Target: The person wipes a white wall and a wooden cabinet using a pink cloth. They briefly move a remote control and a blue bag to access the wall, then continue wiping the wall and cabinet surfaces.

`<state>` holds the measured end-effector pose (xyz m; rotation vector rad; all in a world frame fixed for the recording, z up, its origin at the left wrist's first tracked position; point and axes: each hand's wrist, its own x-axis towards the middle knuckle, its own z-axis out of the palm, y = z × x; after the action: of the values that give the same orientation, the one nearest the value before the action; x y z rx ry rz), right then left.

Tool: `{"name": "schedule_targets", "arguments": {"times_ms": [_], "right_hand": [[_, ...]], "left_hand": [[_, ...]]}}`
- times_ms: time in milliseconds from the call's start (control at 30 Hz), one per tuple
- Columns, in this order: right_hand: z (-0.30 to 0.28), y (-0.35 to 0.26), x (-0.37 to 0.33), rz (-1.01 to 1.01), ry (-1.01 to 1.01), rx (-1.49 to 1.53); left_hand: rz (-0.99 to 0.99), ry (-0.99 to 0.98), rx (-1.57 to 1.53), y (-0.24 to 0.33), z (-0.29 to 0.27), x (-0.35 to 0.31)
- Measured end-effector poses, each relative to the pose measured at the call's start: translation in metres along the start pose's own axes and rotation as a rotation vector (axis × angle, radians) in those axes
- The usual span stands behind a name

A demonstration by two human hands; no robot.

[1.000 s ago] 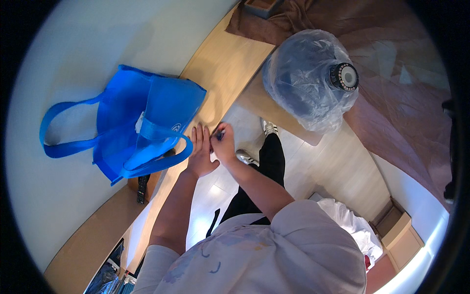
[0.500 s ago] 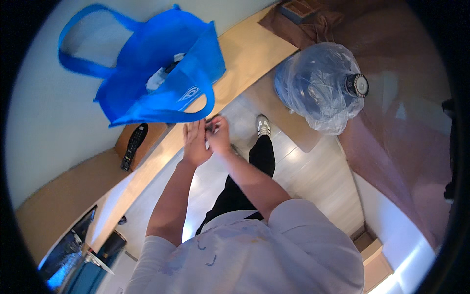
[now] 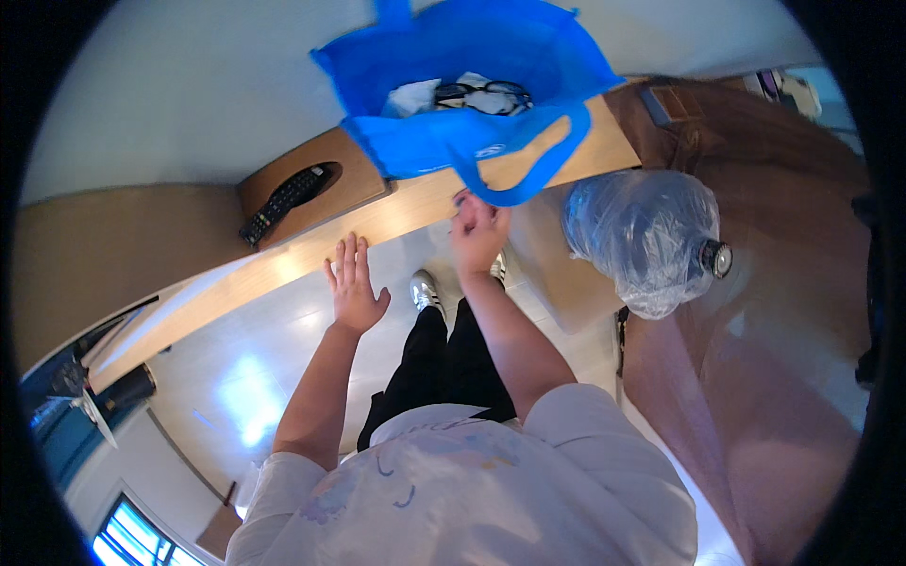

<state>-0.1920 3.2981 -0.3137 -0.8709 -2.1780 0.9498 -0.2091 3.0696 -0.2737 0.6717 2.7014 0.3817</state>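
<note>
Blue bag (image 3: 406, 146) beyond left hand (image 3: 355, 294), fingers wide, no longer beside right hand (image 3: 479, 236), its fingers curled (contents unclear)

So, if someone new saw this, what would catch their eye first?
Probably the bright blue tote bag at the top, gaping open on the pale wooden ledge. Next might come the big clear bottle, wrapped in plastic, right of centre, then the black remote lying left of the bag.

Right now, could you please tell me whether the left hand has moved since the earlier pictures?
Yes, to the left: judged against the remote, the left hand has shifted along the wooden shelf toward it.
</note>
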Motion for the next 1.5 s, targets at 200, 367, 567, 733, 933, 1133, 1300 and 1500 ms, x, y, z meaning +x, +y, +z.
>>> {"name": "schedule_targets", "arguments": {"times_ms": [200,367,567,733,933,1133,1300,1500], "right_hand": [[0.034,-0.034,-0.059,-0.160,-0.115,-0.041],[0.045,-0.053,-0.084,-0.328,-0.278,0.043],[0.043,-0.096,-0.104,-0.277,-0.749,0.340],[0.015,-0.124,-0.066,0.145,-1.032,0.516],[-0.055,-0.176,0.001,0.410,-1.160,0.786],[-0.132,-0.246,0.041,-0.040,-0.911,0.820],[-0.173,-0.272,0.077,-0.018,-0.720,0.649],[-0.216,-0.281,0.126,-0.237,-0.367,0.694]], "left_hand": [[0.068,0.067,-0.246,-0.021,-0.012,-0.006],[-0.031,0.318,-0.404,-0.026,-0.002,-0.024],[-0.191,0.477,-0.631,-0.027,0.003,-0.052],[-0.450,0.342,-1.283,-0.025,-0.046,-0.059],[-0.373,0.269,-1.764,0.034,-0.127,-0.048],[-0.149,0.331,-1.764,0.080,-0.193,-0.026],[0.128,0.341,-1.667,0.132,-0.252,-0.024],[0.260,0.066,-1.613,0.196,-0.300,0.001]]}}
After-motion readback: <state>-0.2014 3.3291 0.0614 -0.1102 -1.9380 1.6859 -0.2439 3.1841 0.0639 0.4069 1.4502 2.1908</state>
